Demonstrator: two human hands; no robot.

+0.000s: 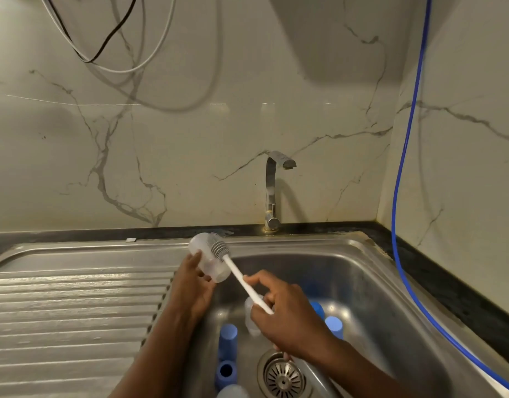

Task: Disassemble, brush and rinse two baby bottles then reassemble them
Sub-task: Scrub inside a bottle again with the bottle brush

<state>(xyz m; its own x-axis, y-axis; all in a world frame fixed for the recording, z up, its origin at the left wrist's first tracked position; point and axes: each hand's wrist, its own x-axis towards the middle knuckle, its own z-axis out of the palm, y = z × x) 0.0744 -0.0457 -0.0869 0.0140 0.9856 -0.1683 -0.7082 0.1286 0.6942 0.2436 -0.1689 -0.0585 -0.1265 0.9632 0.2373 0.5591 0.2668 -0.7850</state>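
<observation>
Left hand [191,285] is gripping the clear bottle [208,258] — light, probably slippery. Right hand [287,311] is pinching the brush handle [246,284].

Steel sink [362,248], lower half of frame, set in a dark worktop [436,280] that runs along the back wall and down the right.
- Lower left: ribbed draining board [75,297].
- Basin, lower centre:
  - drain strainer [283,379]
  - tall blue cap [228,338] to its left
  - blue collar [226,372] just below that cap
  - pale blue cap [333,326] right of centre
  - clear bottle [251,323], partly hidden
- Back rim: tap [272,196].
- Right edge: blue hose [393,225] trailing down along it.
</observation>
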